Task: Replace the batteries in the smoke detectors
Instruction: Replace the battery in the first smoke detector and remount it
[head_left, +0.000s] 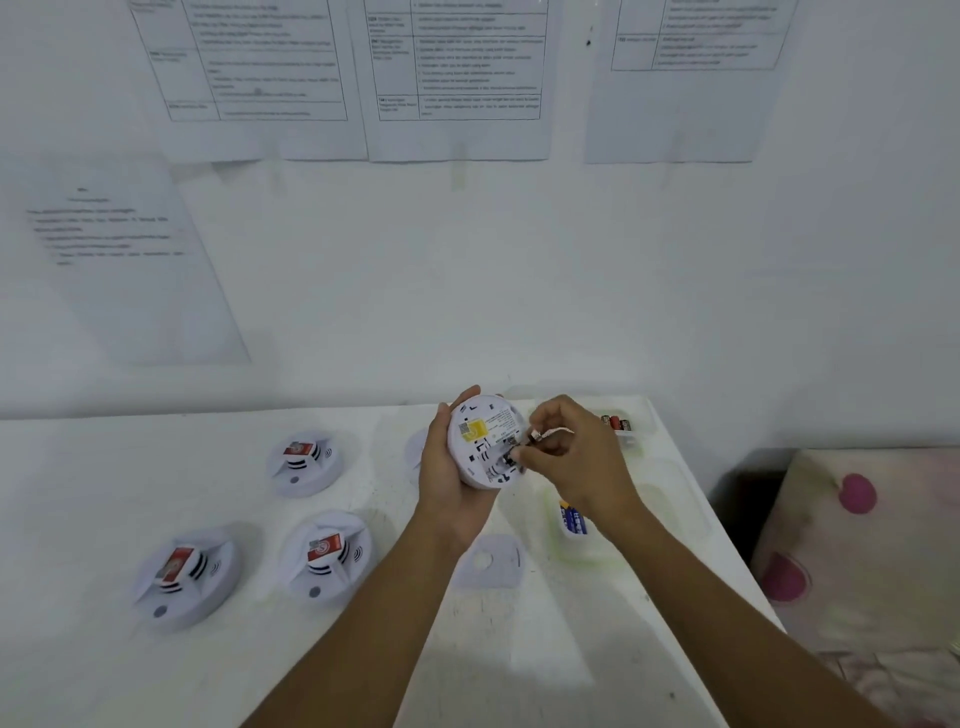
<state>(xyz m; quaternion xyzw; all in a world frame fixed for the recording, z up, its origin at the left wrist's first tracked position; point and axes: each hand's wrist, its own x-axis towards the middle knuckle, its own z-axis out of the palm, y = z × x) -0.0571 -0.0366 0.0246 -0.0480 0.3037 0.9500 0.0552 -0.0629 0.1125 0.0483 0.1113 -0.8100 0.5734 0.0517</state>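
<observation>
Clear tub (639, 441), batteries (618, 422) inside

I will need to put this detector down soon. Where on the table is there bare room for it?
Bare: the near table in front of the three detectors, and the back left corner. Crowded: around the cover plate and the blue batteries beneath the hands.

The left hand (448, 483) cradles an overturned smoke detector (485, 441) above the worktop (78, 519); the right hand (574, 457) has its fingertips (519, 457) at its open battery compartment. Three detectors (324, 556) lie left.
</observation>
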